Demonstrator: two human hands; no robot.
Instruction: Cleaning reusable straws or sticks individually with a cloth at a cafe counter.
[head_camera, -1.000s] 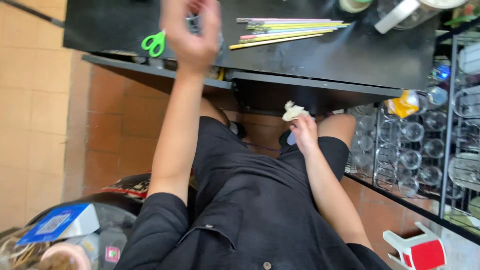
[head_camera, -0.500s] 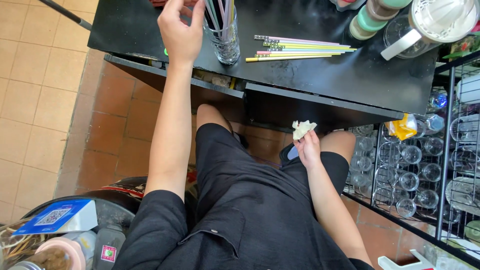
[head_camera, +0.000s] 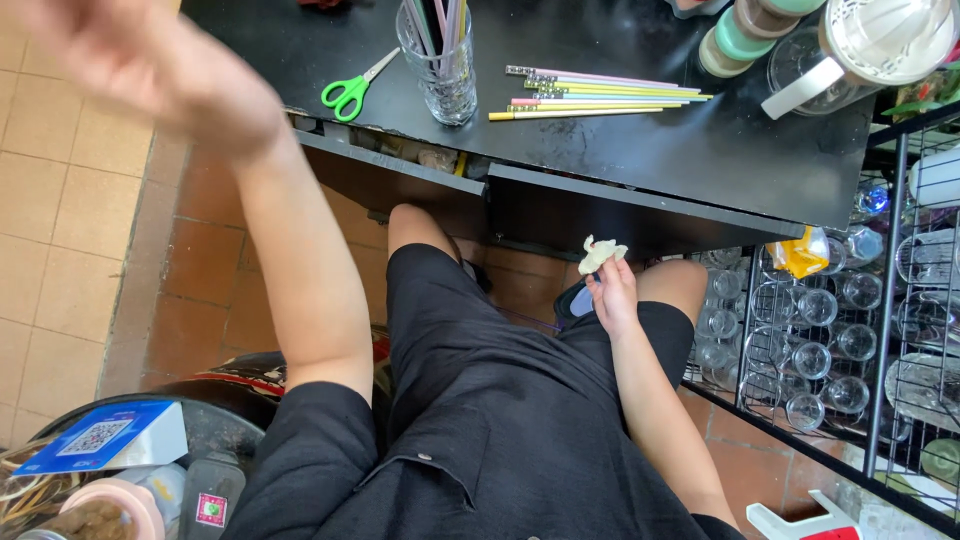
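hands: left (head_camera: 150, 70) blurred, grip unclear | right (head_camera: 612, 292) pinches crumpled tissue (head_camera: 600, 254) below counter edge (head_camera: 640, 195)

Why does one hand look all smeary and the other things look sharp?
In the head view, the left hand is smeared by motion blur at the top left; the right hand with its crumpled white scrap is sharp, as are the green scissors; the lighting is even, with no strong glare.

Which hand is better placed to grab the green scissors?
Probably the left hand: it is raised, empty, on the same side as the green scissors on the black counter. The right hand sits low by the lap, pinching a crumpled wrapper.
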